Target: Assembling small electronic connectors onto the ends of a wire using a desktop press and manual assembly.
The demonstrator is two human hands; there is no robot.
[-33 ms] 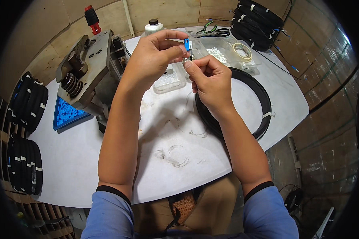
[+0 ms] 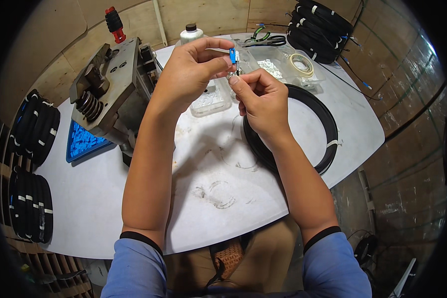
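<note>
Over the far middle of the table, my left hand is closed, with a small blue plastic connector pinched between thumb and fingers. A white part sits against the connector's right side. Just below, my right hand pinches a thin black cable end, which stands upright and meets the connector from underneath. Whether the cable is seated inside it is too small to make out. A coil of black cable lies on the table beneath and beside my right hand.
A metal press stands left, beside a blue tray of blue parts. Behind my hands are clear bins of white parts, a tape roll, green-handled pliers and a bottle. Cable coils are stacked back right; more hang left.
</note>
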